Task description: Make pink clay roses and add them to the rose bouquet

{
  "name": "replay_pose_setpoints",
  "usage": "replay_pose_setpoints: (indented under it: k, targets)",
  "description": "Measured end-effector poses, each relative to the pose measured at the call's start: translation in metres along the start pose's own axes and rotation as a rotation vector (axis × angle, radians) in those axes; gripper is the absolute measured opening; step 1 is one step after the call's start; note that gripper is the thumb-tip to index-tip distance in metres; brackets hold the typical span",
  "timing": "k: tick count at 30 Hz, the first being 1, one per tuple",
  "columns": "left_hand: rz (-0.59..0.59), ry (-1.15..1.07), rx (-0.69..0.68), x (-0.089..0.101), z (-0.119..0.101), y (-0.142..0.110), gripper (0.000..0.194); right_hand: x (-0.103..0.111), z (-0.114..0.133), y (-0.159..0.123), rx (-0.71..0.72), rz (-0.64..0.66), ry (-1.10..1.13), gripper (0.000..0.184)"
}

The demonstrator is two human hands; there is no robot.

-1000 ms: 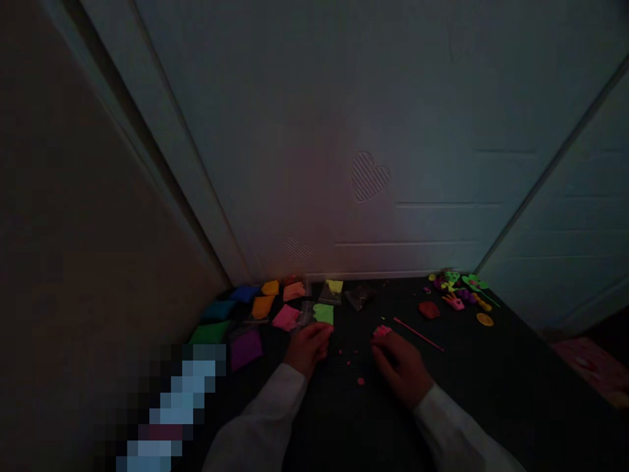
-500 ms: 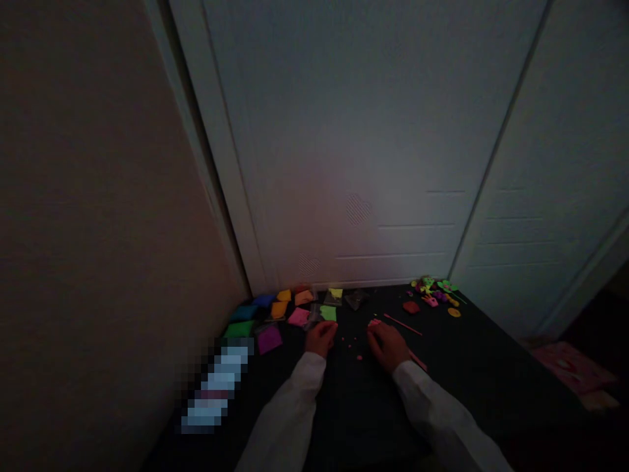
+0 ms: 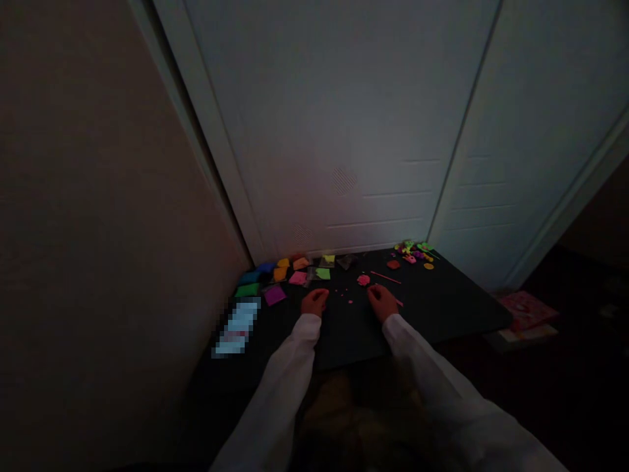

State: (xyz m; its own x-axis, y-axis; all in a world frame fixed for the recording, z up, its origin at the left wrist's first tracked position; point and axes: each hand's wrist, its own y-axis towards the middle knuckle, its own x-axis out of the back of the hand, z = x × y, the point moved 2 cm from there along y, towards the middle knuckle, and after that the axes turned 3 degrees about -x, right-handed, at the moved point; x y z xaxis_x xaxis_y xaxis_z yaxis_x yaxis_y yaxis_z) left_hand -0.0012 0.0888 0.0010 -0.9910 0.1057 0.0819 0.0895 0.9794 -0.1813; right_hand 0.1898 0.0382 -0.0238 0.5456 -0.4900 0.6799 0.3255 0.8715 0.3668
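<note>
My left hand point(image 3: 314, 302) is closed in a pinch above the dark table, left of several tiny pink balls point(image 3: 350, 301). Whatever its fingertips hold is too small to make out. Across from it, my right hand point(image 3: 382, 302) is also closed, fingers curled inward, with its contents hidden. Just beyond the right hand lies a bumpy pink clay piece point(image 3: 363, 280), shaped like a flower; the fingers look slightly apart from it. A thin pink stick point(image 3: 386, 277) rests behind the right hand, and another pink tool point(image 3: 400, 303) shows partly beside it.
Bags of coloured clay, among them a purple one point(image 3: 275, 295) and a green one point(image 3: 247, 290), line the left and back. A blurred-out bright panel point(image 3: 236, 328) lies front left. Small colourful clay figures point(image 3: 410, 249), a red lump point(image 3: 394, 265) and a yellow disc point(image 3: 429, 266) sit back right.
The view has tilted downward and shifted right. My right hand has drawn back from the pink clay piece, which now shows whole on the table. My left hand keeps its pinch.
</note>
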Motion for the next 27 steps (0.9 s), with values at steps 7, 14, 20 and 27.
replay_pose_setpoints:
  k: [7,14,20,27]
  targets:
    - [-0.012,-0.043,-0.059,0.006,0.005,0.005,0.028,0.001,0.018,0.007,0.102,-0.022,0.011,0.023]
    - [-0.033,-0.08,-0.158,0.0,0.011,0.042,0.025,-0.018,0.045,0.019,0.317,0.122,0.05,0.016]
    - [-0.01,-0.087,-0.155,-0.016,0.004,0.071,0.026,-0.021,0.041,0.035,0.243,0.226,0.117,0.015]
    - [0.02,-0.107,-0.123,-0.018,0.007,0.075,0.026,-0.002,0.034,0.039,0.096,0.374,0.165,0.016]
